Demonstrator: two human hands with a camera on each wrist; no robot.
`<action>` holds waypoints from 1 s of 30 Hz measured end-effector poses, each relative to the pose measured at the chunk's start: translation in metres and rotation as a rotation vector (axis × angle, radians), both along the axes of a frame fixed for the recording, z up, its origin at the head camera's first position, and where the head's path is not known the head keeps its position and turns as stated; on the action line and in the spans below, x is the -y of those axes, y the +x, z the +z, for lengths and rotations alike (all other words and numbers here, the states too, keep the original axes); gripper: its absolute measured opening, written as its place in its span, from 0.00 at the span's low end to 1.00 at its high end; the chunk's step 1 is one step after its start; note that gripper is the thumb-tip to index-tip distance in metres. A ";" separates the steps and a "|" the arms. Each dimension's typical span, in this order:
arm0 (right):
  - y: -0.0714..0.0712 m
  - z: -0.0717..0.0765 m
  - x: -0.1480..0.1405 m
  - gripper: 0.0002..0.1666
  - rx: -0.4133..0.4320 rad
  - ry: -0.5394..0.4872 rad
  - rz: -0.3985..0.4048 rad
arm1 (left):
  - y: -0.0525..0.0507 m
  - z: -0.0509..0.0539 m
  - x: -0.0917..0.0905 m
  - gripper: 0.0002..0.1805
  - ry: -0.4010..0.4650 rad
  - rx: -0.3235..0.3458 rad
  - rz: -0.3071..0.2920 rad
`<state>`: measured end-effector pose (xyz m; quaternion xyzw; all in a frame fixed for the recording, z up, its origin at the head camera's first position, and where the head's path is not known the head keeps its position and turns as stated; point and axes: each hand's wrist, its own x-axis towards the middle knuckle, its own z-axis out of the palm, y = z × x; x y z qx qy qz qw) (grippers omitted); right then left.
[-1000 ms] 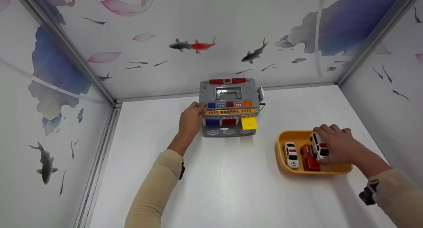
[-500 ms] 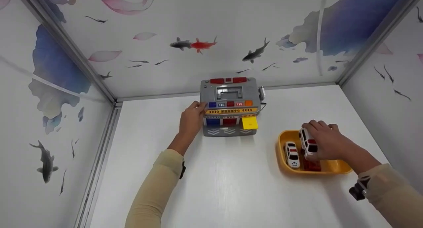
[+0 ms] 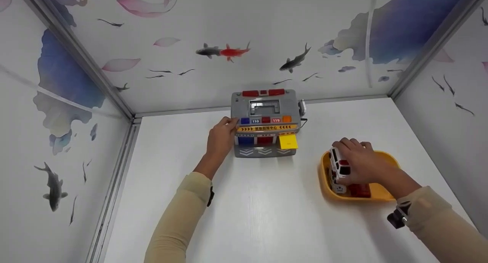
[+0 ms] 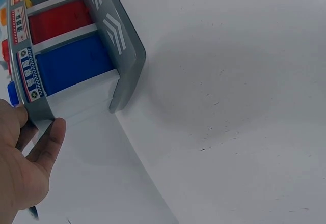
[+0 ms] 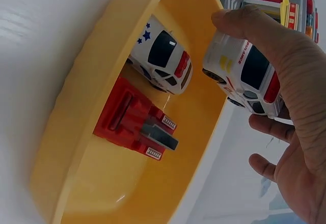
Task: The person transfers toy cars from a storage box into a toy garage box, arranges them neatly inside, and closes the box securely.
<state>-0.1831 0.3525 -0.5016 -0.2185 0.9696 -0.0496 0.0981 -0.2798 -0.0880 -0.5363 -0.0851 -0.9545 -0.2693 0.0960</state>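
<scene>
Gripped in my right hand (image 3: 360, 162) is a white toy ambulance (image 3: 338, 163), held above the left part of the yellow bin (image 3: 389, 160). In the right wrist view, thumb and fingers span the ambulance (image 5: 244, 68); a white police car (image 5: 162, 53) and a red toy vehicle (image 5: 133, 119) lie in the bin beneath. My left hand (image 3: 222, 138) is at the left front edge of the grey toy station (image 3: 265, 106). The left wrist view shows its thumb and fingers pinching the station's corner (image 4: 42, 117). The station's yellow door (image 3: 288, 141) is raised; its blue and red doors are down.
The white table (image 3: 244, 217) meets patterned panels (image 3: 263, 34) behind the station and at both sides. On the station's right side are a white part (image 3: 302, 108) and a thin dark loop.
The right hand has carried the ambulance leftward over the bin, from above the red vehicle to above the police car. My left hand stays at the station's edge.
</scene>
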 end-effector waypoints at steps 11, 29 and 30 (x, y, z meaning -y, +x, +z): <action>-0.006 0.003 0.024 0.64 0.016 -0.019 0.004 | 0.001 0.003 0.000 0.20 -0.064 -0.023 -0.011; -0.016 -0.013 0.067 0.68 -0.005 0.009 0.069 | 0.002 0.001 -0.001 0.20 -0.053 0.002 -0.012; -0.016 -0.014 0.069 0.68 0.006 0.018 0.063 | 0.002 0.001 -0.001 0.20 -0.053 0.004 -0.011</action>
